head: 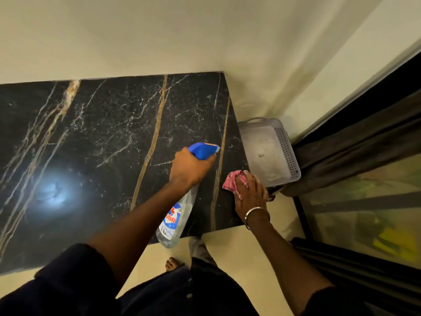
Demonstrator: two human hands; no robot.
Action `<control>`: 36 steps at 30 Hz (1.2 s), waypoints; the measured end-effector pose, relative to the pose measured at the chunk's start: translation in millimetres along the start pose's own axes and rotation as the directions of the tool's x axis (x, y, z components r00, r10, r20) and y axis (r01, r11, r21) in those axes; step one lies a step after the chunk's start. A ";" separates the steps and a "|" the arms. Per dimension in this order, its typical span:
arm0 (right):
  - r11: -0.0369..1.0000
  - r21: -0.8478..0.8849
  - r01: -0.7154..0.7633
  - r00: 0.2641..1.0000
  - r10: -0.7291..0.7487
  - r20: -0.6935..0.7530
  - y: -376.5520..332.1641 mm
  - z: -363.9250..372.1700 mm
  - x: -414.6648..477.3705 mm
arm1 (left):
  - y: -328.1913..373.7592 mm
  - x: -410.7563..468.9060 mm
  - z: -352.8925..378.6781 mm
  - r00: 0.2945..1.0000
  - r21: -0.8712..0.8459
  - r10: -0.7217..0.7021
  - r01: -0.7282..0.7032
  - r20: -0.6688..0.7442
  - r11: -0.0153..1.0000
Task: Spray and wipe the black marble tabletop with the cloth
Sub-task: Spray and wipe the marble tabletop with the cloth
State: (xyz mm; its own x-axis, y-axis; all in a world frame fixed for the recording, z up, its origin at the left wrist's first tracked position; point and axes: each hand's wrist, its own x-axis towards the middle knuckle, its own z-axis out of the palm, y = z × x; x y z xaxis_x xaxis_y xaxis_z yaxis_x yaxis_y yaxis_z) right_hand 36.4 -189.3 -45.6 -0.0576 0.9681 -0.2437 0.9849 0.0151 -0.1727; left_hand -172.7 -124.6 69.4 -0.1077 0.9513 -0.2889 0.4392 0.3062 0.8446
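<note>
Cloth [230, 182]: pink, bunched, under fingers of right hand [249, 192], laid flat, slightly spread, pressing it onto tabletop [102, 133] at right edge, near front corner. Left hand [190, 166] curled round spray bottle [176, 217] neck, bottle base overhanging front edge. Basket [268, 151] just past right edge. Broad marble stretches left.
</note>
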 end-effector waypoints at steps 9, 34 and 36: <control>1.000 -0.030 0.006 1.000 -0.007 -0.023 7.3 9.5 -45.7 | -2.3 -14.8 -1.4 0.999 -0.007 0.037 -0.037 0.024 0.999; 0.996 0.010 0.091 0.994 -0.091 -0.055 -57.7 -62.8 319.1 | 28.0 159.8 -31.2 0.982 -0.057 -0.166 0.161 -0.088 0.985; 0.994 0.004 0.106 0.992 -0.105 -0.076 -63.0 -68.4 344.5 | 29.7 173.8 -32.1 0.980 -0.075 -0.177 0.171 -0.085 0.982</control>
State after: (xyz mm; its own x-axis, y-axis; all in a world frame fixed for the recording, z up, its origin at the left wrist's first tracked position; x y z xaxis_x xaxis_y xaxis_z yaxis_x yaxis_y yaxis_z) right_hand -34.3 160.3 -53.4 -0.1484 0.9773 -0.1511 0.9726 0.1166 -0.2012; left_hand -207.1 50.9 58.8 -0.2592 0.8815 -0.3947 0.3459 0.4663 0.8142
